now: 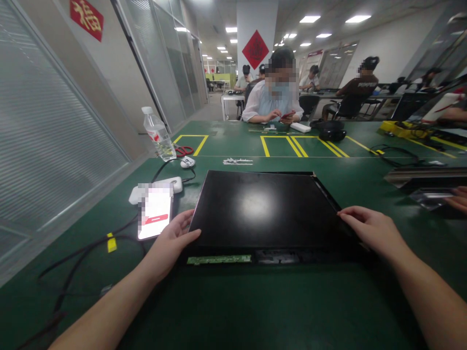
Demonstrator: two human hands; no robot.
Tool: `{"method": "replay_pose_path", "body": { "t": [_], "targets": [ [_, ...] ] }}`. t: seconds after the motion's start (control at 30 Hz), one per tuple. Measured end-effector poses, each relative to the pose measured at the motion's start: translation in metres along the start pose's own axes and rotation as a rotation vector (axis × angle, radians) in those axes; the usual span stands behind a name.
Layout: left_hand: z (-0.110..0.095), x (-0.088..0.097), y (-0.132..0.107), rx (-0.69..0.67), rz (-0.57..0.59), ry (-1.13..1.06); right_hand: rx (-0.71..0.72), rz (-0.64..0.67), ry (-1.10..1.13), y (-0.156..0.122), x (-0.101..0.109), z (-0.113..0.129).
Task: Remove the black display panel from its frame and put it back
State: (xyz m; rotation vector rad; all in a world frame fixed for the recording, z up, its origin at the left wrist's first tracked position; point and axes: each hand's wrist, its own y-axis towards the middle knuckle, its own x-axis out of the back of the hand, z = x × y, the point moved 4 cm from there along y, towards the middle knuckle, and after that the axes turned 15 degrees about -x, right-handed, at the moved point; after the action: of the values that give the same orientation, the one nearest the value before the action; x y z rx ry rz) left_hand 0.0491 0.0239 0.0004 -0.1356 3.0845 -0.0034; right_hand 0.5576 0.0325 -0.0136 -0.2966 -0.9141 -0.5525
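A black display panel [226, 209] lies face up in front of me, with a ceiling light mirrored in its middle. Its left edge is between the thumb and fingers of my left hand [178, 233], the thumb on top and some fingers hidden behind the side. On the opposite edge my right hand [365, 223] pinches the side with thumb and forefinger. Beneath the panel a black frame [324, 192] shows at the right and far edges. Along the near side a green circuit board strip [219, 259] is exposed.
Left of the panel are a lit phone [155, 214], a white power bank [177, 184], black cables [83, 250] and a water bottle [159, 136]. Red-handled scissors [185, 150] lie behind. A person [273, 102] sits opposite; another person's hand [458, 199] is at the right edge.
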Motion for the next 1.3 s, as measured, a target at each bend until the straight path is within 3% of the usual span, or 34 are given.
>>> {"method": "replay_pose_path", "body": {
  "t": [0.3, 0.83, 1.3],
  "targets": [
    [-0.0016, -0.0006, -0.0029, 0.094, 0.041, -0.014, -0.009, 0.022, -0.018, -0.0004, 0.0015, 0.0031],
    [0.0046, 0.0031, -0.0010, 0.058, 0.105, 0.037, -0.047, 0.005, 0.020, 0.0010, 0.0027, -0.0011],
    [-0.0022, -0.0035, -0.0029, 0.067, 0.175, -0.025, 0.018, 0.000, -0.001, 0.0051, 0.0002, -0.0050]
  ]
}}
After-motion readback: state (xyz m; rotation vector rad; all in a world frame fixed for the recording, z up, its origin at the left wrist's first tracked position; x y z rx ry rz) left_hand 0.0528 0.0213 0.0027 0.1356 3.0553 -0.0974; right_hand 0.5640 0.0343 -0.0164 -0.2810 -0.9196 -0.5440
